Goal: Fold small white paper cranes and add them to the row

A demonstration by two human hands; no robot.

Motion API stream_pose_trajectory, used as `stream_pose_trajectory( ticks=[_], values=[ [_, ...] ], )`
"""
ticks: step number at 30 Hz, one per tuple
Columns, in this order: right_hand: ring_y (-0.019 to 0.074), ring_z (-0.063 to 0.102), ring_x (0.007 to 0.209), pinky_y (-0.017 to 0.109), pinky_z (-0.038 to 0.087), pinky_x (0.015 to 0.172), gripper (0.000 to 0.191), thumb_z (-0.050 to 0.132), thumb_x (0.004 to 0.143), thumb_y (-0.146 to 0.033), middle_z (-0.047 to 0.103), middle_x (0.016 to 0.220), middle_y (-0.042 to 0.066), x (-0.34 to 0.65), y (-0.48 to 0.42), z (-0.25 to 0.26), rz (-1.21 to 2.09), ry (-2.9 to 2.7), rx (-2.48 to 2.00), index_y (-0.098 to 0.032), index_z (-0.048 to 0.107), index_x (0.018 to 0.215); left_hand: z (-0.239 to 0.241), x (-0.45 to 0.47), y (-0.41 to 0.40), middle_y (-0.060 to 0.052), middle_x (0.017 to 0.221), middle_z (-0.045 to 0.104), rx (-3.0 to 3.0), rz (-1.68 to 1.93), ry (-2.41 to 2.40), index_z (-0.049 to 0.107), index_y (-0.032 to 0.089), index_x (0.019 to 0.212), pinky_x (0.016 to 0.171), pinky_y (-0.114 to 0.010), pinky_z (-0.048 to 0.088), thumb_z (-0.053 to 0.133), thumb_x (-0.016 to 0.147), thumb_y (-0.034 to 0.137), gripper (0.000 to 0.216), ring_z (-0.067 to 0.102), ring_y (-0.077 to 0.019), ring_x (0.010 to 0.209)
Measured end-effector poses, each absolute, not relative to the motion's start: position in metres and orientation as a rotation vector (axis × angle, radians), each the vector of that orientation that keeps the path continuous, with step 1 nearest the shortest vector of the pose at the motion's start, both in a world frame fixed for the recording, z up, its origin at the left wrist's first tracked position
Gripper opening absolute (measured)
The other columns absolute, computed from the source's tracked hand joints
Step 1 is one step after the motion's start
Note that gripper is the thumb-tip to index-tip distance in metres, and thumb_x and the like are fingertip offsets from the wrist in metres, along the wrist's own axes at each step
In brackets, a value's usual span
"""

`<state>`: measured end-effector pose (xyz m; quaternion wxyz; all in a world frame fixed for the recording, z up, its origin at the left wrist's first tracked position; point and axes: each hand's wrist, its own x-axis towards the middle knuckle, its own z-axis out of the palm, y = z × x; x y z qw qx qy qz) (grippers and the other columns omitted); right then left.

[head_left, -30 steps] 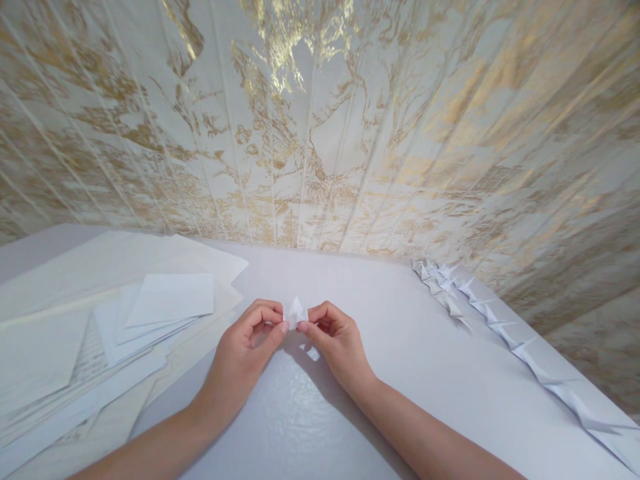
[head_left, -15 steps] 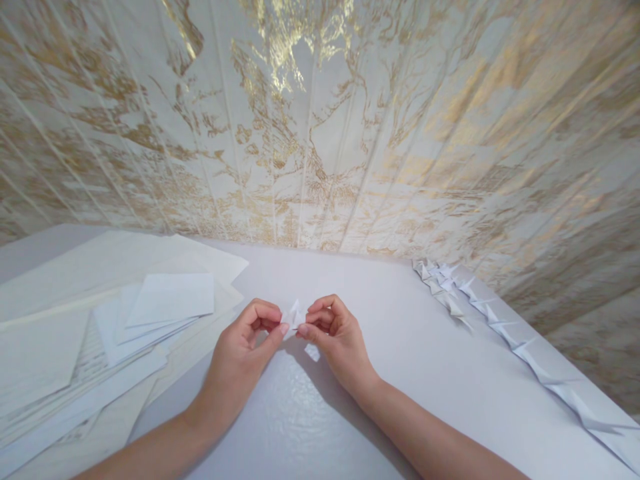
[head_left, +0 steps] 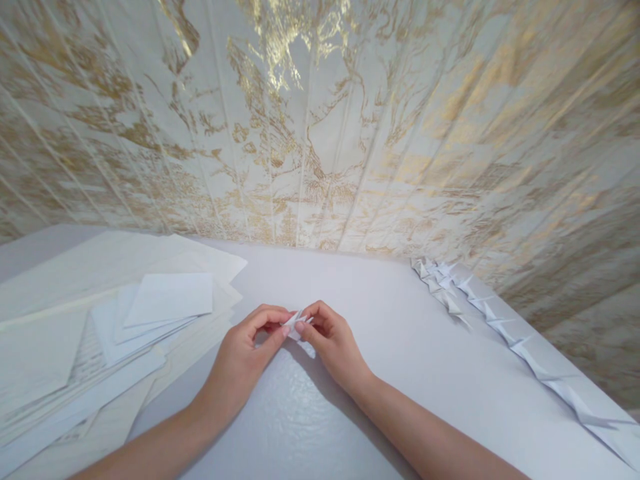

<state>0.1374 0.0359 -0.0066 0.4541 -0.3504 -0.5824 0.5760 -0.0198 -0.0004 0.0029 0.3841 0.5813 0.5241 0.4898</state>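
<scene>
A small folded white paper piece [head_left: 296, 327] is pinched between my two hands, just above the table, with pointed flaps sticking up. My left hand [head_left: 253, 347] grips its left side between thumb and forefinger. On the other side, my right hand [head_left: 336, 340] closes thumb and fingers on the paper. Fingertips cover part of the piece, so its exact shape cannot be made out. Both hands are nearly touching over it.
Sheets and cut squares of white paper [head_left: 173, 298] lie in a loose pile at the left of the white table [head_left: 320, 275]. Several folded paper figures [head_left: 525, 353] line the right edge, with a shorter row [head_left: 445, 293] beside them. A gold-patterned wall [head_left: 280, 167] stands behind.
My right hand has moved slightly left and in over the paper, closing the gap between the hands. The paper piece is now tilted and more covered by fingers.
</scene>
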Motion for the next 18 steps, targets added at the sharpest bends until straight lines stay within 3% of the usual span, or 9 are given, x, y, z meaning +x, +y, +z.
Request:
stream_pose_trajectory(
  ticks=[5, 18],
  values=[
    [0.0110, 0.044, 0.056, 0.024, 0.034, 0.056, 0.019, 0.067, 0.081, -0.037, 0.054, 0.063, -0.004, 0.1402, 0.0371, -0.0077, 1.313, -1.528, -0.973, -0.019, 0.061, 0.075, 0.0020, -0.0199, 0.0024, -0.002, 0.093, 0.068, 1.477, 1.298, 1.352, 0.067, 0.022, 0.084, 0.085, -0.030, 0.046, 0.062, 0.084, 0.032, 0.011, 0.064, -0.0202, 0.090],
    [0.0169, 0.057, 0.074, 0.030, 0.044, 0.072, 0.012, 0.069, 0.079, -0.027, 0.064, 0.078, 0.001, 0.1409, 0.0360, -0.0040, 1.214, -1.558, -0.886, -0.020, 0.062, 0.073, 0.0036, -0.0193, 0.0012, 0.002, 0.075, 0.064, 1.346, 1.146, 1.293, 0.061, 0.020, 0.083, 0.072, -0.027, 0.046, 0.062, 0.083, 0.042, 0.022, 0.062, -0.0180, 0.076]
  ],
)
